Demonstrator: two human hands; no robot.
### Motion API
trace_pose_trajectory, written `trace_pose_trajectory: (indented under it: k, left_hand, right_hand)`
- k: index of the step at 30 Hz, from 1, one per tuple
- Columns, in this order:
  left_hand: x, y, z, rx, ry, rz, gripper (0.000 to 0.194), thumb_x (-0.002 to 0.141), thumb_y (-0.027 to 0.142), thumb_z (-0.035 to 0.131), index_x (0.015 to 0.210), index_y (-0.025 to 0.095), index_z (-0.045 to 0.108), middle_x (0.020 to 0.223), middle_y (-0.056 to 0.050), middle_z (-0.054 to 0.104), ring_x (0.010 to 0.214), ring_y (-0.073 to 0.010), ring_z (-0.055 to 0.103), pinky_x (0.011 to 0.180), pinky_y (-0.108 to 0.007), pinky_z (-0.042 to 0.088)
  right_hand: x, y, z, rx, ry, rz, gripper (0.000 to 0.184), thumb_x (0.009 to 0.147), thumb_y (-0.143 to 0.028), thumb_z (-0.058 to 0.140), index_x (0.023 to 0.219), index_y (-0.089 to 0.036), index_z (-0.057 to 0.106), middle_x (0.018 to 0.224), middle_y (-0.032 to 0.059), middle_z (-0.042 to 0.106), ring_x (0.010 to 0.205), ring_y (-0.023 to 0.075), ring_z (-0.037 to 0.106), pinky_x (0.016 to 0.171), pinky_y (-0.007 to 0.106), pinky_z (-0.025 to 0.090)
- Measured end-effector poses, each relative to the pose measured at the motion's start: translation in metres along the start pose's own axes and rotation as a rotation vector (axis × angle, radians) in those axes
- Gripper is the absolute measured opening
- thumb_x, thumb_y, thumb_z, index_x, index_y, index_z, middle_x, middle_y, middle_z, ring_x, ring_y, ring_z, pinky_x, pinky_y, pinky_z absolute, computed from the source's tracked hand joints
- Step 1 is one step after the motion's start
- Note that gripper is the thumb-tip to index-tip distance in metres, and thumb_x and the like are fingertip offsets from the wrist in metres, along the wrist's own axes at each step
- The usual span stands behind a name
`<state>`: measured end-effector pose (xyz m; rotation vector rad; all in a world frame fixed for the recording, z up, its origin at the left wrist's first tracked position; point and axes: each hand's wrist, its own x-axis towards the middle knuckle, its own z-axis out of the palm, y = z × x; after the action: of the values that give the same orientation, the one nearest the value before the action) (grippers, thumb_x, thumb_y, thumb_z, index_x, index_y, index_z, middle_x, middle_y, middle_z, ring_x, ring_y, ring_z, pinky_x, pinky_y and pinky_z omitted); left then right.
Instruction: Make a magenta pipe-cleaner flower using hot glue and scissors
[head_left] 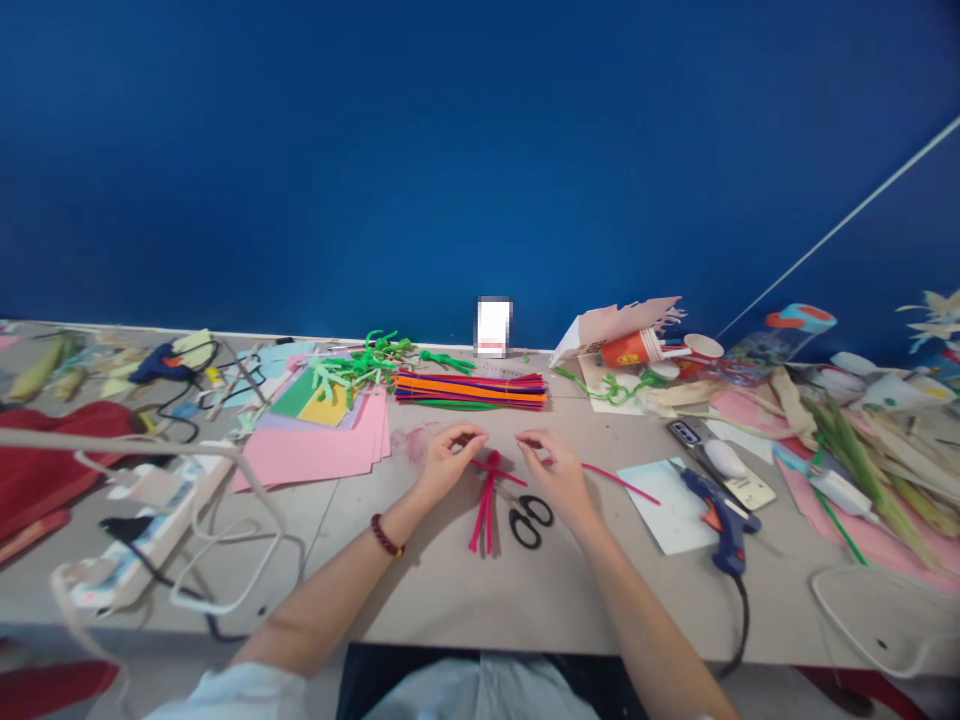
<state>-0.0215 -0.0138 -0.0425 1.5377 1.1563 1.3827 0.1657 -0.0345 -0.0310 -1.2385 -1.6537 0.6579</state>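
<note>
A small figure bent from red-pink pipe cleaners [484, 512] lies on the table between my hands, with a looped head, short arms and two long legs. My left hand [450, 458] is beside its head, thumb and fingertips pinched together; what is between them, if anything, is too small to make out. My right hand [556, 472] is closed round a loose red-pink pipe cleaner [622, 483], whose long end sticks out to the right. Black-handled scissors [531, 522] lie just right of the figure, their blades partly under it.
A bundle of coloured pipe cleaners [472, 391] lies behind my hands. Pink paper sheets [315, 450] and green pipe-cleaner figures [367, 360] are at left, near a power strip [154, 525]. At right are a glue gun [716, 515], a phone [686, 433], paper cups [630, 348] and dried husks [870, 470].
</note>
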Motion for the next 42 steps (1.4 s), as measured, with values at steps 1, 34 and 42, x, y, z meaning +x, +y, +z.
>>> trace_pose_trajectory:
  k: [1, 34, 42]
  left_hand:
    - [-0.001, 0.002, 0.001, 0.043, -0.022, 0.052, 0.012, 0.077, 0.029, 0.064, 0.077, 0.017, 0.068, 0.078, -0.005, 0.068, 0.069, -0.0139, 0.059, 0.064, -0.026, 0.048]
    - [0.015, -0.025, -0.007, -0.011, 0.15, -0.138, 0.019, 0.074, 0.036, 0.064, 0.079, 0.017, 0.065, 0.075, -0.002, 0.064, 0.062, -0.0117, 0.055, 0.055, -0.022, 0.043]
    - [0.015, -0.02, -0.006, -0.068, 0.126, -0.146, 0.016, 0.073, 0.031, 0.063, 0.08, 0.017, 0.062, 0.073, -0.001, 0.061, 0.058, -0.0095, 0.051, 0.053, -0.021, 0.042]
  right_hand:
    - [-0.001, -0.002, 0.002, -0.001, -0.018, -0.022, 0.016, 0.086, -0.027, 0.049, 0.091, -0.022, 0.064, 0.092, 0.0049, 0.066, 0.087, 0.0179, 0.061, 0.078, 0.031, 0.048]
    - [-0.005, -0.001, 0.035, -0.497, -0.174, -0.013, 0.036, 0.084, -0.039, 0.054, 0.114, -0.019, 0.058, 0.103, 0.0114, 0.061, 0.099, 0.0266, 0.053, 0.085, 0.039, 0.041]
    - [-0.005, 0.004, 0.033, -0.307, -0.206, 0.072, 0.007, 0.077, -0.022, 0.059, 0.083, -0.021, 0.062, 0.076, 0.003, 0.063, 0.076, 0.0192, 0.056, 0.073, 0.033, 0.042]
